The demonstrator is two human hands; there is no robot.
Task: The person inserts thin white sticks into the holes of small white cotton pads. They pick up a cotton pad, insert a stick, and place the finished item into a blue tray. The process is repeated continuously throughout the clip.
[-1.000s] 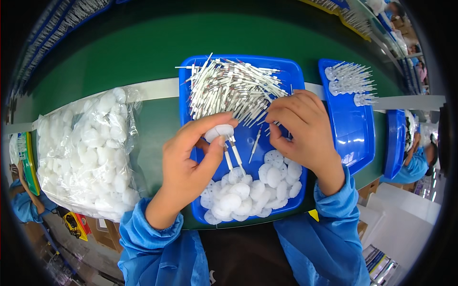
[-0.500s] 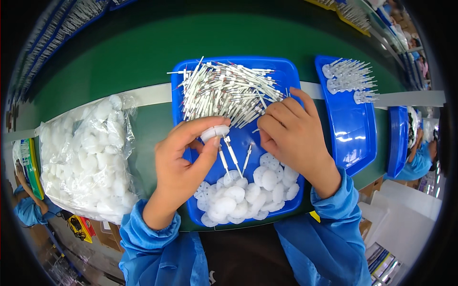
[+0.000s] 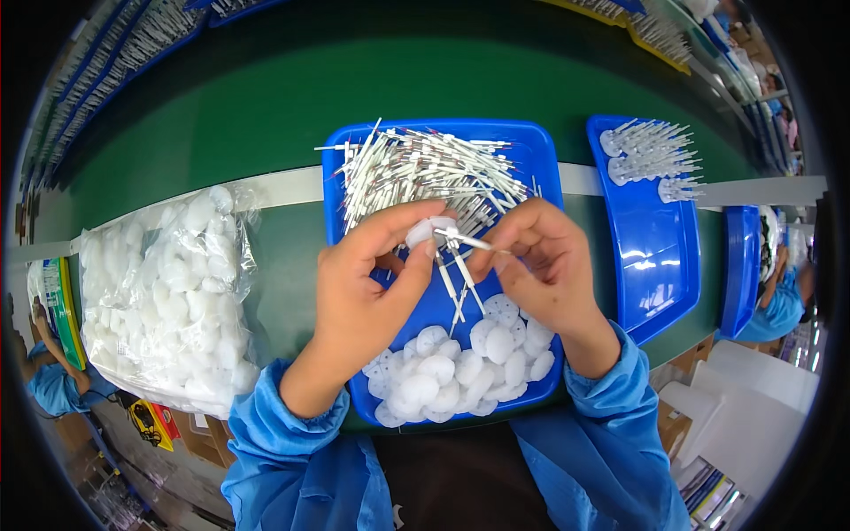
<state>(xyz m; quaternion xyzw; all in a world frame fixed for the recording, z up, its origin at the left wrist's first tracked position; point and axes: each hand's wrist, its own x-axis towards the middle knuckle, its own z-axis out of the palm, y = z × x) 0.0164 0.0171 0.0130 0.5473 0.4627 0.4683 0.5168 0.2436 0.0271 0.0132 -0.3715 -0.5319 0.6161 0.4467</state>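
Over the middle of a blue tray (image 3: 556,150), my left hand (image 3: 359,288) pinches a white plastic disc (image 3: 427,231) between thumb and fingers. Thin white rods hang down from that disc. In a closed pinch, my right hand (image 3: 549,270) holds one white rod (image 3: 471,241), its end against the disc's edge. Whether this rod is seated in the disc I cannot tell. A heap of white rods with dark and reddish ends (image 3: 416,173) fills the tray's far part. Loose translucent discs (image 3: 443,376) are piled in its near part.
At the left lies a clear bag of white discs (image 3: 164,301). A second blue tray (image 3: 651,257) on the right carries several discs with upright rods (image 3: 642,155). Racks of rods (image 3: 133,66) line the far left. Other people's blue sleeves (image 3: 779,305) show at both sides.
My right hand has come from the rod heap to the disc with a rod in its pinch. My left hand has shifted slightly right with the disc.
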